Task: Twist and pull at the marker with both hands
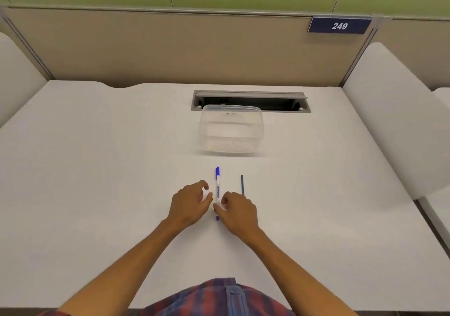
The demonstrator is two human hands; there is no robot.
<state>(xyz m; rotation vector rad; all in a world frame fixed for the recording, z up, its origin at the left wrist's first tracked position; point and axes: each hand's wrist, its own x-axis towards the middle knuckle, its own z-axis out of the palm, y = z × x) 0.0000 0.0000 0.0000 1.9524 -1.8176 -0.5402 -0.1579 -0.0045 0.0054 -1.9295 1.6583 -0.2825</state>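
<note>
Right hand (237,209) pinching blue marker (217,186) on bench (97,169), left hand (188,202) loose-curled and empty beside it; pencil (242,184) untouched, clear tub (231,130) empty.

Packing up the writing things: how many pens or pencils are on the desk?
2. The blue-capped marker lies between the hands, pinched by the right hand; the thin dark pencil lies just right of it.

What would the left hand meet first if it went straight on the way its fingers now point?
Probably the blue-capped marker. The left hand lies just left of it, fingers curled and angled forward and right toward its barrel, with only a small gap of bare table between. The right hand pinches the marker's near end.
</note>
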